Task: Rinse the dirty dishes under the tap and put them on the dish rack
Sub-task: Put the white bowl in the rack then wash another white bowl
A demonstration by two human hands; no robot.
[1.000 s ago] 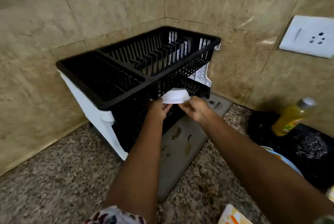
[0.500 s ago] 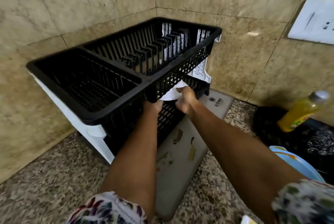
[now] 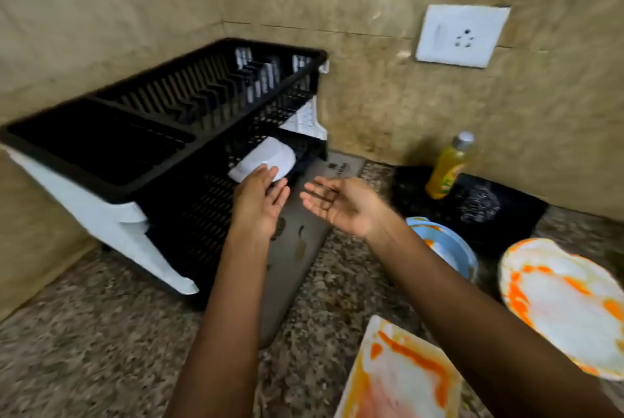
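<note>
Head view: only one camera, all lines below come from it
Left grip [image 3: 260, 199]: released, fingers straight, fingertips at or just short of the white bowl; contact cannot be told through the blur
Right grip [image 3: 332, 203]: released, palm up, holding nothing, just right of the left grip
White bowl [image 3: 266, 159]: upside down in the lower tier of the dish rack [image 3: 141, 177], just beyond the left grip
Dirty dishes: near side of the right grip on the desk [image 3: 101, 350]
Count: one blue bowl [image 3: 445, 245], one round plate [image 3: 564, 306], one rectangular plate [image 3: 398, 377], all smeared orange; one white bowl racked
Handling, as a judgement: stiff, light to moderate, likely breakable if ceramic; sauce film and water will make them slippery
Where to hold: plates pinched at the rim with a thumb on top; blue bowl cupped under its wall
Other: one yellow bottle [image 3: 447, 167], one wall socket [image 3: 461, 35]
</note>
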